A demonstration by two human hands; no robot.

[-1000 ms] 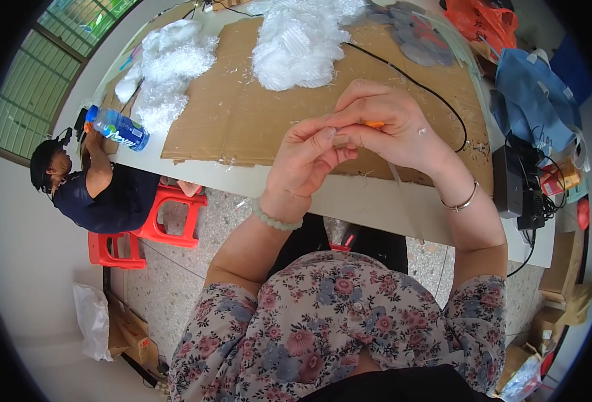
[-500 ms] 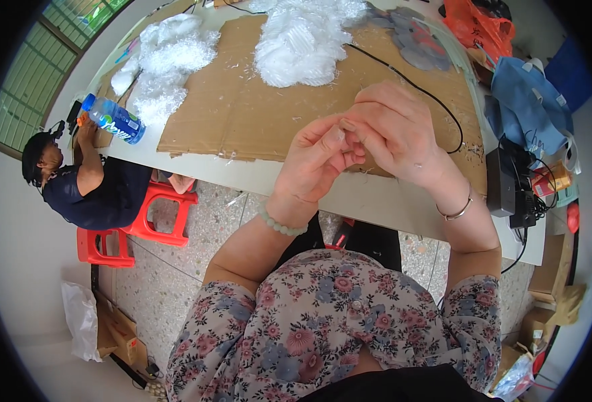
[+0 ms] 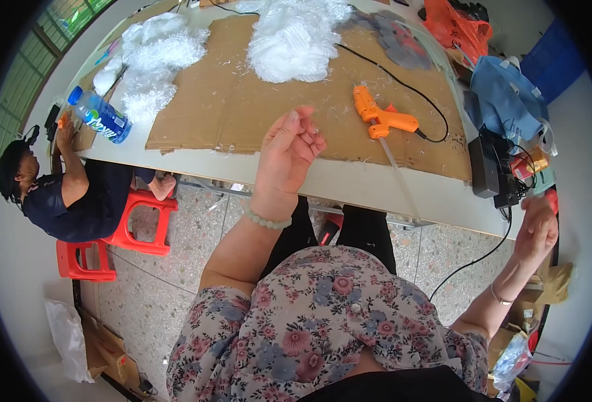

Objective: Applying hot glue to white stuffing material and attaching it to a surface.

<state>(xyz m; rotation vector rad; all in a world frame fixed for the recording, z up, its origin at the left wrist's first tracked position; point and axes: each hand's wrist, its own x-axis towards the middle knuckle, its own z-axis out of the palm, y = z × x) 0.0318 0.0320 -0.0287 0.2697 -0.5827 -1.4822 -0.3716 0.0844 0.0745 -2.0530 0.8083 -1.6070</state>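
My left hand (image 3: 289,154) is raised above the front edge of the table, its thumb and curled fingers drawn together. Anything held there is too small to make out. Out past the table's right end, my right hand (image 3: 537,231) has its fingers bent in, and their tips are hidden. Between the two hands, an orange hot glue gun (image 3: 380,115) lies on the cardboard sheet (image 3: 222,100). A long translucent glue stick (image 3: 402,177) sticks out of it toward the table's front edge. Its black cable (image 3: 403,82) curves over the cardboard.
White fluffy plastic piles (image 3: 292,47) lie at the back. A blue-capped bottle (image 3: 102,117) stands at left, near a seated person (image 3: 68,187) on red stools (image 3: 138,224). At right are a black power adapter (image 3: 483,167), a blue bag (image 3: 507,97) and an orange-red plastic bag (image 3: 453,30).
My hands, together before, have parted. The right one swung far right, past the table end, uncovering the glue gun. The left stayed over the front edge, and the whole view shifted slightly.
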